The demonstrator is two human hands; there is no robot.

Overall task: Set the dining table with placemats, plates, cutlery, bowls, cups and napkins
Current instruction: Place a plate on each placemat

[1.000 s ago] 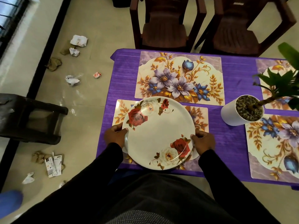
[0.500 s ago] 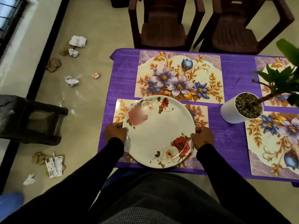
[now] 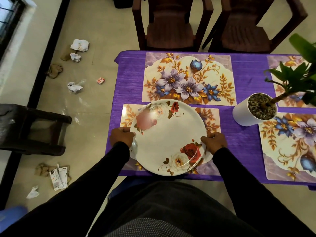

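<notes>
White with red and cream roses, the plate point(image 3: 168, 139) is held over the near placemat point(image 3: 211, 120) at the left end of the purple surface point(image 3: 130, 79). The left hand point(image 3: 121, 136) grips the plate's left rim, fingers curled under the edge and thumb on top; the right hand point(image 3: 214, 141) grips the right rim in the same way. A second white rim shows just beneath the plate at its lower left and lower right, so there seems to be more than one plate in the grasp, though how many cannot be told. Whether the plate touches the placemat or hangs just above it cannot be told either. Both arms wear black sleeves.

Beyond the near placemat lies the far placemat point(image 3: 188, 79), printed with lilac and blue flowers and gold leaves, bare of any dish. To the right, a white pot point(image 3: 244, 115) filled with gravel stands on the purple cloth between the placemats, with a green plant point(image 3: 294, 77) leaning out of it toward the right. Two more placemats lie partly in view at the right edge, one at the far side point(image 3: 280, 65) and one at the near side point(image 3: 290, 147).

Two dark brown chairs point(image 3: 169, 26) stand at the far side of the surface. On the tiled floor point(image 3: 95, 28) to the left lie crumpled papers point(image 3: 79, 45) and scraps of wrapping, and a dark stool point(image 3: 32, 129) stands at the left edge.
</notes>
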